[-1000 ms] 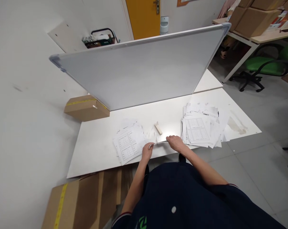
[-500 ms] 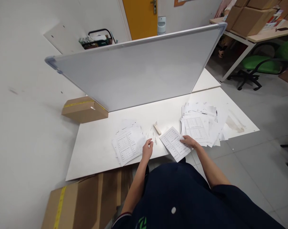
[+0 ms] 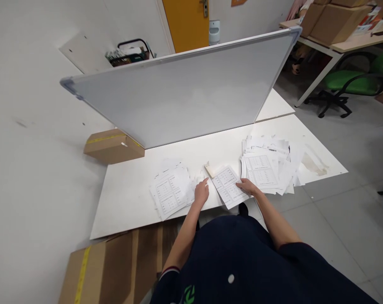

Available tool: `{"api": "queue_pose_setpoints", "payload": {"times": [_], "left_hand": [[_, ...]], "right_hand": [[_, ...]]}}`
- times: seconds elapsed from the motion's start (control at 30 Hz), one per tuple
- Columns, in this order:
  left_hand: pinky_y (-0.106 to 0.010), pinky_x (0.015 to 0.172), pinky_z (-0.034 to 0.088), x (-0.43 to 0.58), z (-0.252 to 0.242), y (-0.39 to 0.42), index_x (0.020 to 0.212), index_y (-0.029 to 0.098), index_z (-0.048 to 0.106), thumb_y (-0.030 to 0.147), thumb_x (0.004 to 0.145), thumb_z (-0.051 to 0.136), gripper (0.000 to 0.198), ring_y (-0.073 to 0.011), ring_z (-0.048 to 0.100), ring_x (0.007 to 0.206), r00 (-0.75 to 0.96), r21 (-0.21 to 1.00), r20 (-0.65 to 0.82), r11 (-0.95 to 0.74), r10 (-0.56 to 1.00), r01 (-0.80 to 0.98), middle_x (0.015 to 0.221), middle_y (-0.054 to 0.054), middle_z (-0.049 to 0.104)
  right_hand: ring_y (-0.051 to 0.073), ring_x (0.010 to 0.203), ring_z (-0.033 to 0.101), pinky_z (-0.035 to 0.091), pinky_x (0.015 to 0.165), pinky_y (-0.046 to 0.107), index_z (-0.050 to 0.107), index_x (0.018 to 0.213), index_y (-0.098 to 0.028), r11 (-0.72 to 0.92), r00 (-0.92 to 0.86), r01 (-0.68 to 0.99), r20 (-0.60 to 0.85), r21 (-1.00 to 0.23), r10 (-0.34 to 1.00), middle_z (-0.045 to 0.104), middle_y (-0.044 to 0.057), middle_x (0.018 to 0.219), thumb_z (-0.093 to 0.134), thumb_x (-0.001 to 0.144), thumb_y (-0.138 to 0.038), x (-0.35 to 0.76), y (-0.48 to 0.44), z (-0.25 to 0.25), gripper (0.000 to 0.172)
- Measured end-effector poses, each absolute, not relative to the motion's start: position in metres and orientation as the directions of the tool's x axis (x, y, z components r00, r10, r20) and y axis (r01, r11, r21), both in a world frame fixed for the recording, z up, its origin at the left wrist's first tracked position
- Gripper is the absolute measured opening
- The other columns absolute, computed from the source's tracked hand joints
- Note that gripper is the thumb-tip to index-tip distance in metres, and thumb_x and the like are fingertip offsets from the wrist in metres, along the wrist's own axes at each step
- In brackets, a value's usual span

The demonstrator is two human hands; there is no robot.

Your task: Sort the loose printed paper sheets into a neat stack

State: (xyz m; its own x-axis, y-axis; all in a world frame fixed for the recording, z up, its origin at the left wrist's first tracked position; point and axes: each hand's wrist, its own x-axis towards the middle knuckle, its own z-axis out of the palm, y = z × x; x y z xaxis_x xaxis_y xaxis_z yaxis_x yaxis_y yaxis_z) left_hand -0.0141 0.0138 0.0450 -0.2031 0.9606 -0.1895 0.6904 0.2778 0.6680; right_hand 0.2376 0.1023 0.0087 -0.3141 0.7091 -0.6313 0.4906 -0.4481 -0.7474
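Note:
My right hand pinches the right edge of a printed sheet of paper bearing boxed tables, fingers beneath or behind it. The sheet tilts at the table's front edge. My left hand is just left of the sheet, index finger stretched toward its left edge, nothing visible in it; whether it touches the sheet I cannot tell. Beyond my left fingertips lies a small cream-coloured block, partly behind the sheet. A loose stack of printed sheets spreads to the left. Another, messier paper pile lies to the right.
A large whiteboard stands along the back of the white table. One cardboard box sits at the table's back left, and a bigger carton is below at front left. A green chair stands at the right.
My left hand has moved right and slightly up, its index finger now extended toward the sheet. My right hand has shifted the sheet a little left and up, over part of the cream block.

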Motion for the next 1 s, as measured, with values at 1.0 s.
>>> {"api": "queue_pose_setpoints", "payload": {"times": [1.0], "left_hand": [[-0.034,0.080,0.042,0.009,0.077,-0.001,0.122,0.011,0.045,0.047,0.065,0.063,0.070,-0.0223,0.058,0.092,-0.174,0.739,-0.661,0.595,0.730,-0.315,0.105,-0.017,0.061]], "right_hand": [[0.021,0.084,0.059,0.047,0.070,0.030,0.058,0.098,-0.013,-0.243,-0.194,0.361,-0.327,-0.900,0.925,0.066,0.007,0.089,0.047,0.075,-0.038,0.214,0.085,0.072,0.036]]}}
